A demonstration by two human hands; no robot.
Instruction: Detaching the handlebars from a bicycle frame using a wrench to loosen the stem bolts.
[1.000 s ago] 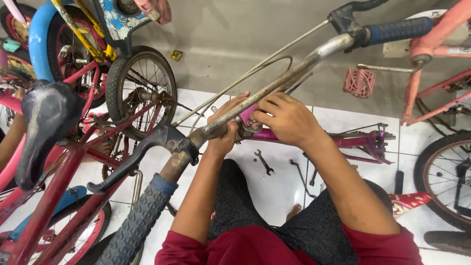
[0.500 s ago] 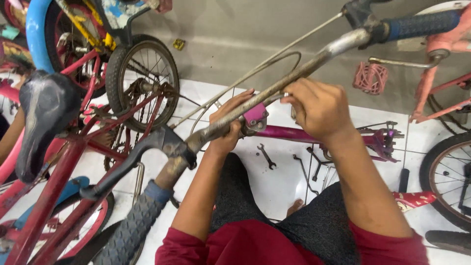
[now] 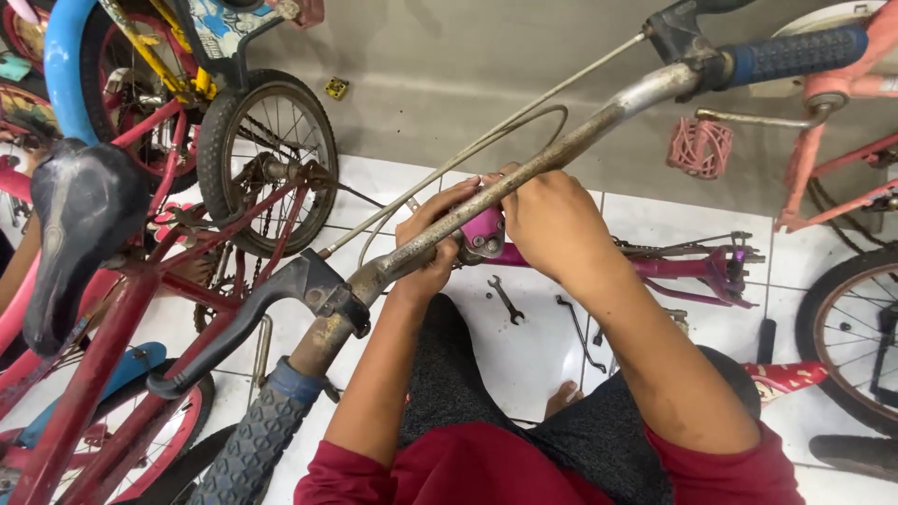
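A worn metal bicycle handlebar (image 3: 561, 154) crosses the view from lower left to upper right, with a blue grip (image 3: 795, 54) at the far end and a grey ribbed grip (image 3: 248, 449) near me. My left hand (image 3: 432, 245) wraps around the bar's middle from below. My right hand (image 3: 552, 224) covers the bar just to the right, fingers curled over it and a magenta frame part (image 3: 485, 229) beneath. A black brake lever (image 3: 248, 323) sticks out below the left hand.
A red bicycle with a black saddle (image 3: 79, 234) stands at left, a small wheel (image 3: 267, 159) behind it. A spanner (image 3: 506, 299) and thin tools lie on the white tiles. A pink pedal (image 3: 700, 148) and another wheel (image 3: 856, 332) are at right.
The view has shifted slightly, so the handlebar and both hands sit a little further right. My right hand has slid closer over the magenta part; both hands stay on the bar.
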